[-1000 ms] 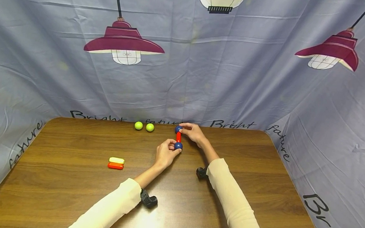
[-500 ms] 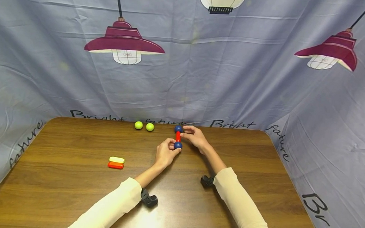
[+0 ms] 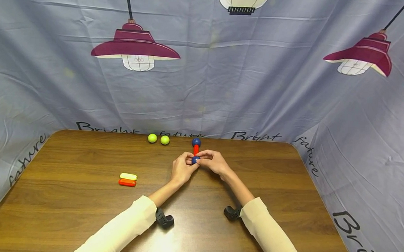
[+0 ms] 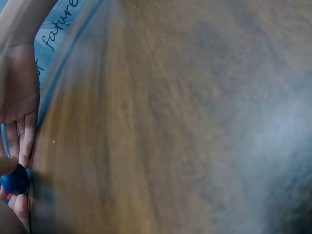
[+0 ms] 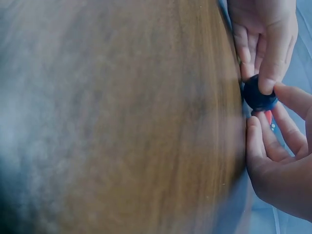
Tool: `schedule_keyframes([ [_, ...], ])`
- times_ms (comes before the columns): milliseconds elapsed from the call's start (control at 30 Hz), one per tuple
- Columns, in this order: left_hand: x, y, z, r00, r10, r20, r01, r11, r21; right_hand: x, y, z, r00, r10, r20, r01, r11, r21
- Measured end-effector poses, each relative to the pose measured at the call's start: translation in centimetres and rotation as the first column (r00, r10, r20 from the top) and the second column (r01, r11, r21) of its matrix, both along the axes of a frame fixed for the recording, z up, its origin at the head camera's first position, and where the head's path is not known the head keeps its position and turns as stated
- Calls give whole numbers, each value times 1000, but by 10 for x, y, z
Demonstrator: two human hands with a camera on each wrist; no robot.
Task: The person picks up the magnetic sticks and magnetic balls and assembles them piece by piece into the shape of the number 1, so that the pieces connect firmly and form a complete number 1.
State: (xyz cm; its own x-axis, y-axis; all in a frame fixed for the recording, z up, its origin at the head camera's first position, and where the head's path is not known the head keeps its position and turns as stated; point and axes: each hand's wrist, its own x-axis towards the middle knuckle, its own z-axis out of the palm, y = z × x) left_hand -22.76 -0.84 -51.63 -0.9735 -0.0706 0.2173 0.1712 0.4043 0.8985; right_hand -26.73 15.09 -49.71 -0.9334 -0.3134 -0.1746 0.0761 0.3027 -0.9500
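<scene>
Two blue balls joined by a red rod [image 3: 196, 150] lie in line away from me near the table's far edge. My left hand [image 3: 182, 169] grips the near blue ball [image 3: 195, 160] from the left, its thumb on the ball in the right wrist view. From the right, my right hand [image 3: 217, 163] pinches the same ball, thumb on one side and fingers round the rod end. The far blue ball [image 3: 196, 142] is untouched. In the left wrist view the near blue ball [image 4: 15, 180] is partly covered by fingers.
Two yellow-green balls [image 3: 152, 138] sit at the far edge, left of the hands. A yellow rod [image 3: 128, 176] and a red rod [image 3: 127, 183] lie side by side on the left of the wooden table [image 3: 76, 211]. A printed curtain stands behind.
My right hand has let go of the far blue ball and come nearer to me, onto the near blue ball. My left hand has kept its grip there.
</scene>
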Motion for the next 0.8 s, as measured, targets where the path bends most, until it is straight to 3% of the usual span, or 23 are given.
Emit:
schedule_keyframes([
  [167,-1,-3,2,1000,-30,10,30,999,-25,-2,0,-2,1000,-7,9,7,1000,-6],
  [467,7,-27,15,985,-132,109,131,991,18,-2,4,-4,1000,-3,27,3,1000,-5],
  [667,17,-55,31,984,-170,45,168,985,30,-4,5,-5,1000,-7,28,7,1000,10],
  [800,30,-84,40,984,-179,11,179,984,3,-4,4,-5,999,3,36,-4,1000,13],
])
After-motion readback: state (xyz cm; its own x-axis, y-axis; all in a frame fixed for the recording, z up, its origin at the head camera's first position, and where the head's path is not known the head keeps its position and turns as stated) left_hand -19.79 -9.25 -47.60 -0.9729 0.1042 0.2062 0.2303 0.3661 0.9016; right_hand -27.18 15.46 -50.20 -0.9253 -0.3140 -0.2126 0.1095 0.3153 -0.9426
